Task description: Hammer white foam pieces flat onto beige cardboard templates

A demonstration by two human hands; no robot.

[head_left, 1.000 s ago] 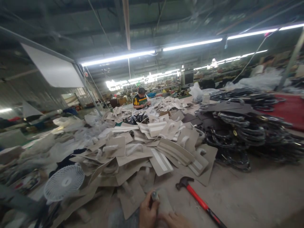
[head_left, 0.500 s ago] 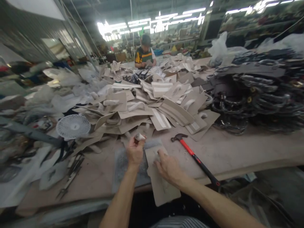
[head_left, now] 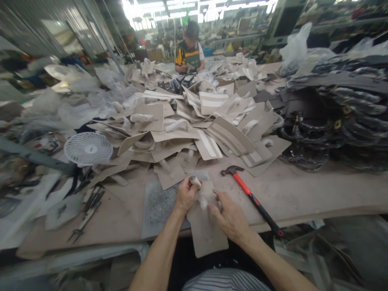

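And here, your left hand (head_left: 185,196) has thumb and fingers pinching a short, whitish, cylindrical piece with a dark end (head_left: 195,181). Your right hand (head_left: 232,215) comes in from the other side, thumb and forefinger parted, over the right edge of a flat beige panel with rounded corners (head_left: 208,239). Whether the piece joins the panel, the blur won't tell. The panel's lower half juts past the front edge of the brownish worktable (head_left: 121,212), over your lap!

Just left of it, a grey speckled slab (head_left: 160,208) reaches that same edge. Right of your hand, the red-and-black claw hammer (head_left: 246,189) slants, head inward, grip end out at the table's rim. Tabletop shows between slab and the dark metal tools (head_left: 87,215) at left, and again right of the hammer.

Forward, room is tight: a heap of beige panels with white wrapped handles (head_left: 184,137) crowds close beyond your hands, flanked by a round white fan (head_left: 88,148) and plastic-wrapped dark bags (head_left: 330,117). Across sits a person (head_left: 189,52).
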